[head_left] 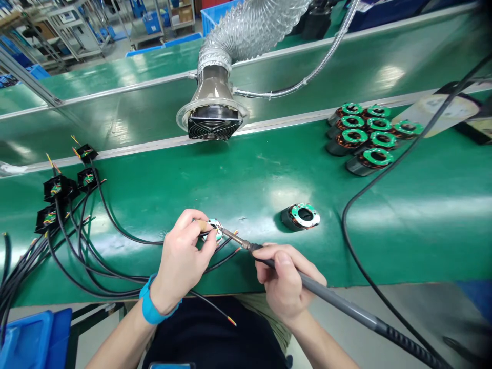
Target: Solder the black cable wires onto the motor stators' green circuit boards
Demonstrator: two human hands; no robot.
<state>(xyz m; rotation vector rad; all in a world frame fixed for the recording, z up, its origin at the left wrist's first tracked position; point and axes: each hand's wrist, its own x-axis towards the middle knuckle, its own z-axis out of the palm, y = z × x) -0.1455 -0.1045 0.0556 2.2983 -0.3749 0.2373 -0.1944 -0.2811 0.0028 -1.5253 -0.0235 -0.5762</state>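
Note:
My right hand (290, 279) is wrapped round a soldering iron (342, 303), its metal tip pointing left. That tip meets a small stator with a circuit board (219, 237) on the bench. My left hand (186, 251), wearing a blue wristband (148, 302), is pinched over the same board. Between its fingers is the end of a black cable (144, 242); the fingers partly cover the board and wires. To the right, a second stator (301, 217) with a green and white ring board lies tilted by itself.
Several stators (371, 159) stand in a group at the back right. Black housings (57, 187) and many black cables (82, 266) lie at left. A fume extractor (214, 120) hangs over the back. The iron's cord (355, 200) loops across the right side of the green bench (246, 179).

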